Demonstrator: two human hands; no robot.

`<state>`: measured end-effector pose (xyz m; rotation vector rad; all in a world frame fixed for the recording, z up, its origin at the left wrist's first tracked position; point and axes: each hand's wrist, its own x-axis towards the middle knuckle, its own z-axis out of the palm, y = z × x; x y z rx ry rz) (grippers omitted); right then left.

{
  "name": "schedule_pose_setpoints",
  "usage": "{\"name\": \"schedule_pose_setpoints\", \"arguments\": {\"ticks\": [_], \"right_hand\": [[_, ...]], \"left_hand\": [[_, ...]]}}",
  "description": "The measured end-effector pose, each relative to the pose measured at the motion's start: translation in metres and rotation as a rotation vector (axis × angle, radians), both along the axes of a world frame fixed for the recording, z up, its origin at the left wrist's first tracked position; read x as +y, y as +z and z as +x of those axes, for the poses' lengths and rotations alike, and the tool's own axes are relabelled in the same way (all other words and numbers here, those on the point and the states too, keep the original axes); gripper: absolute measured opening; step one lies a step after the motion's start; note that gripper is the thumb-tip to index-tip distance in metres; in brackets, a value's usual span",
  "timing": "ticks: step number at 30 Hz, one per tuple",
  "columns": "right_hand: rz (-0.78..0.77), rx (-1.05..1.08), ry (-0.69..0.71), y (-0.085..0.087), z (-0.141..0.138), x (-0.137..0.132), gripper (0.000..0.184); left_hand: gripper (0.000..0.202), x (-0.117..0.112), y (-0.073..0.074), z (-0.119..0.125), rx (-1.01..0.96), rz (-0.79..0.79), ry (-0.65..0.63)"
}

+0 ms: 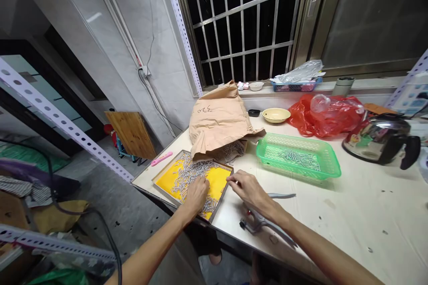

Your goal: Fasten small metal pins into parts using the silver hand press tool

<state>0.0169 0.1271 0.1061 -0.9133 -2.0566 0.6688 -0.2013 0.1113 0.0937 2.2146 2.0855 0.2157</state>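
A shallow tray with a yellow bottom (219,179) lies at the table's near left corner, strewn with several small silvery metal pieces (186,173). My left hand (196,193) rests palm down in the tray on those pieces, its fingers curled over them. My right hand (245,185) hovers at the tray's right rim, fingertips pinched together on something too small to make out. Under my right wrist lies a metal plier-like tool (257,222).
A torn brown paper sack (219,120) spills more metal pieces behind the tray. A green plastic basket (329,167) holds several pieces. Farther back stand a yellow bowl (276,115), red plastic bag (321,120) and steel kettle (381,138). A pink cutter (161,158) lies left.
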Motion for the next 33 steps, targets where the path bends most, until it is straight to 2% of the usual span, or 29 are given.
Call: {"name": "schedule_pose_setpoints", "arguments": {"ticks": [5, 10, 12, 16, 21, 23, 27, 31, 33], "right_hand": [[-0.293, 0.237, 0.031, -0.014, -0.052, 0.015, 0.023], [-0.323, 0.288, 0.063, -0.023, -0.083, 0.021, 0.019], [-0.325, 0.3, 0.057, -0.022, -0.09, 0.023, 0.017], [-0.331, 0.3, 0.034, -0.018, -0.096, 0.024, 0.016], [-0.342, 0.32, 0.07, -0.011, -0.095, 0.019, 0.017], [-0.34, 0.306, 0.069, -0.007, -0.095, 0.018, 0.018], [-0.319, 0.258, 0.066, -0.003, -0.096, 0.016, 0.017], [-0.278, 0.211, -0.031, -0.017, -0.093, 0.012, 0.015], [-0.232, 0.086, -0.114, -0.029, -0.091, 0.014, 0.016]], "left_hand": [[0.022, 0.002, 0.005, -0.013, -0.207, 0.026, 0.066], [0.033, -0.008, 0.019, -0.013, -0.822, -0.056, 0.117], [0.033, -0.013, 0.026, -0.011, -0.966, -0.067, 0.123], [0.031, -0.019, 0.034, -0.008, -0.977, -0.034, 0.153], [0.02, -0.019, 0.032, -0.008, -0.994, 0.063, 0.216], [0.019, -0.019, 0.033, -0.009, -1.097, -0.005, 0.222], [0.031, -0.021, 0.038, -0.014, -1.355, -0.201, 0.272], [0.038, -0.023, 0.029, -0.016, -1.529, -0.31, 0.312], [0.037, -0.02, 0.02, -0.022, -1.494, -0.23, 0.369]]}}
